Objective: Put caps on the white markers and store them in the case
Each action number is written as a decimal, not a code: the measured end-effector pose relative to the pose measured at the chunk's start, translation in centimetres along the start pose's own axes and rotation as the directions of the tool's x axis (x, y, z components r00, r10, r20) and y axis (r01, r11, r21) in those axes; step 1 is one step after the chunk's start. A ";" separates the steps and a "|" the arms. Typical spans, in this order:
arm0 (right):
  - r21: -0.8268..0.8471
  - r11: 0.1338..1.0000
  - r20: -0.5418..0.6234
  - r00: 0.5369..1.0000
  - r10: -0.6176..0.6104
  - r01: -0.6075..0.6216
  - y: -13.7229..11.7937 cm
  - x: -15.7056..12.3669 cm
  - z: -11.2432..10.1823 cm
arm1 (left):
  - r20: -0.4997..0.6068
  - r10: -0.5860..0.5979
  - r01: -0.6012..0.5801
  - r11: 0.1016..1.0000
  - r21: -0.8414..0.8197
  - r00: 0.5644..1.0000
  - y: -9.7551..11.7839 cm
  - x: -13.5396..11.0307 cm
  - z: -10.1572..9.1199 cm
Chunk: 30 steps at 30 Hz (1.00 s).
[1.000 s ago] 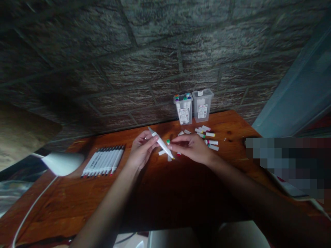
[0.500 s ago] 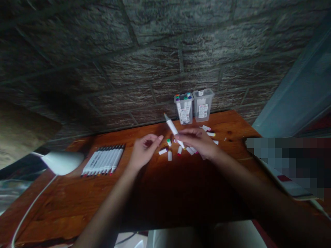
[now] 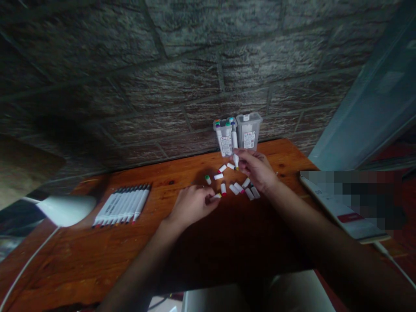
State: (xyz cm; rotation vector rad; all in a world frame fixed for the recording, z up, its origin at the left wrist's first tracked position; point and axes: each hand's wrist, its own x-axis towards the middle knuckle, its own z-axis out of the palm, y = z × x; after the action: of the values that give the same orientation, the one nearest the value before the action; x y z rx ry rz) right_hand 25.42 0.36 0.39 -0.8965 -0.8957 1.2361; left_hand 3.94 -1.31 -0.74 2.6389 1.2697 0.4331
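A white marker (image 3: 235,145) stands nearly upright in my right hand (image 3: 258,171), pinched near its lower end, which shows a yellow tip. Its grey upper end overlaps the clear marker case behind it. My left hand (image 3: 193,203) is closed on a small white cap (image 3: 216,196) with a yellow end, low over the table. Around and between both hands lie several loose white caps, among them a green-ended cap (image 3: 208,179) and a red-ended cap (image 3: 223,189).
Several white markers (image 3: 121,206) lie in a row at left beside a white lamp (image 3: 69,210). Against the brick wall stand a clear case (image 3: 218,138) holding markers and a second clear case (image 3: 255,125). A flat white box or book (image 3: 341,208) lies at right.
My right hand has turned the marker from a leftward slant to nearly upright and moved it up towards the cases. My left hand has moved right and closed on a cap.
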 end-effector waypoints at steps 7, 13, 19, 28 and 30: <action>-0.103 0.994 0.246 0.967 0.058 -0.034 0.3 -1.0 0.7 | -0.257 -0.220 -0.004 0.753 -0.658 0.941 0.1 0.4 -1.1; -0.187 0.981 0.416 0.900 0.131 -0.056 0.5 -2.7 2.2 | -0.205 -0.504 -0.099 0.228 -0.969 0.839 -1.4 1.1 -2.3; -0.059 0.995 0.173 0.981 0.089 -0.080 1.5 -1.3 1.5 | -0.087 -0.363 0.011 0.260 -0.966 0.928 -1.3 0.7 -1.9; -0.037 0.999 0.107 0.994 0.017 -0.013 0.6 -1.3 1.6 | 0.019 -0.242 0.124 0.428 -0.895 0.970 -0.2 0.4 -1.5; -0.045 0.999 0.103 0.994 0.023 -0.019 0.5 -1.3 1.6 | 0.022 -0.233 0.125 0.436 -0.891 0.972 -0.1 0.4 -1.5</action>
State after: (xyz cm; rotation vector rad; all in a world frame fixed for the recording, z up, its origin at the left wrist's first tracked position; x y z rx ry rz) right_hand 23.61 -0.72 0.42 -0.8847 -1.0014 1.2947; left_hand 3.61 -0.91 0.75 1.5526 0.9163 0.9118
